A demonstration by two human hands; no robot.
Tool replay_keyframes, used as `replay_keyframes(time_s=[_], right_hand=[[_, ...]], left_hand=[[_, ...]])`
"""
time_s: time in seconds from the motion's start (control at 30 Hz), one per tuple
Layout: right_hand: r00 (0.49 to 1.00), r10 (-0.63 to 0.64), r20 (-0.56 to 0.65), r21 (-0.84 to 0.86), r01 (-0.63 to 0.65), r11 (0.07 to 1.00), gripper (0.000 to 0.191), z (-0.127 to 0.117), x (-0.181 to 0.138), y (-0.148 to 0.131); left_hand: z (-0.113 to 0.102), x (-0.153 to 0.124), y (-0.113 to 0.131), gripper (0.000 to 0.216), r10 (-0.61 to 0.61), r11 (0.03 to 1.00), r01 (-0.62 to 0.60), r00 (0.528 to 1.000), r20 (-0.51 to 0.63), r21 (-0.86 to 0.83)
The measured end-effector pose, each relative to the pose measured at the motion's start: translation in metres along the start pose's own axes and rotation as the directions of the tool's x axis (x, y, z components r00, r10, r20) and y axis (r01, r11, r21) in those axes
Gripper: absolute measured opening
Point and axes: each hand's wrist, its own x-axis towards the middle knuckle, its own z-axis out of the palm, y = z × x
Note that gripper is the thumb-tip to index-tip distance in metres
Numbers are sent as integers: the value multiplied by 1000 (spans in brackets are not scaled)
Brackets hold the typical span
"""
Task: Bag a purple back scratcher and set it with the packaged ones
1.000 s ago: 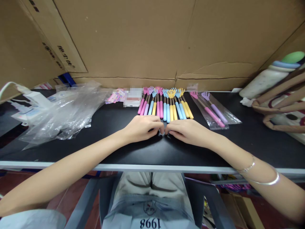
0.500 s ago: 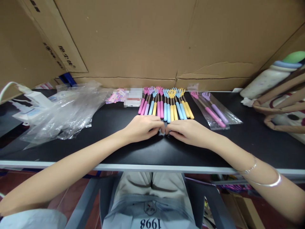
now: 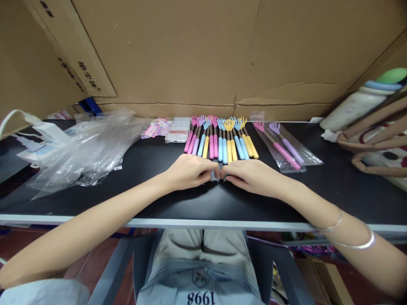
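My left hand (image 3: 195,170) rests palm down on the black tabletop, its fingers curled under and the thumb close to them. My right hand (image 3: 249,173) lies opposite in the same curled pose. The fingertips almost meet, with a narrow gap between them; nothing shows in either hand. Just beyond the knuckles is a row of back scratchers (image 3: 224,146) with small claw heads and pink, purple, blue and yellow handles. To the right, a pink back scratcher (image 3: 284,153) and a purple back scratcher (image 3: 292,150) lie on or in clear plastic bags (image 3: 313,160).
A heap of clear plastic bags (image 3: 92,148) covers the left side, beside a white charger (image 3: 52,131) with cables. Colourful cards (image 3: 154,128) and a white boxy item (image 3: 179,130) lie behind. At right stand a bottle (image 3: 359,106) and a brown-handled bag (image 3: 375,140). Cardboard (image 3: 203,55) walls the back.
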Motion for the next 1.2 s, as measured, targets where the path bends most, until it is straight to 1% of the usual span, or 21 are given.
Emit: replay_keyframes(time_s=[0.1, 0.27, 0.57, 0.7, 0.97, 1.2], right_hand=[[1000, 1, 0, -2, -1, 1000, 19, -1, 0, 0], [1000, 5, 4, -6, -5, 1000, 18, -1, 0, -2], [1000, 7, -2, -20, -7, 1000, 16, 0, 0, -1], [1000, 9, 1, -21, -9, 1000, 15, 0, 1, -1], [1000, 18, 20, -20, -18, 1000, 14, -3, 0, -4], [1000, 17, 9, -11, -17, 1000, 16, 0, 0, -2]], left_hand=[[0, 0, 0, 31, -12, 1000, 12, 1000, 1, 9], [-1, 1, 0, 34, 5, 1000, -5, 1000, 12, 9], [4, 0, -3, 32, 30, 999, -29, 999, -33, 31], [4, 0, -4, 29, 61, 997, -58, 996, -60, 41], [2, -1, -4, 23, 127, 992, -125, 990, -57, 36], [3, -1, -4, 22, 153, 985, -144, 985, -84, 99]])
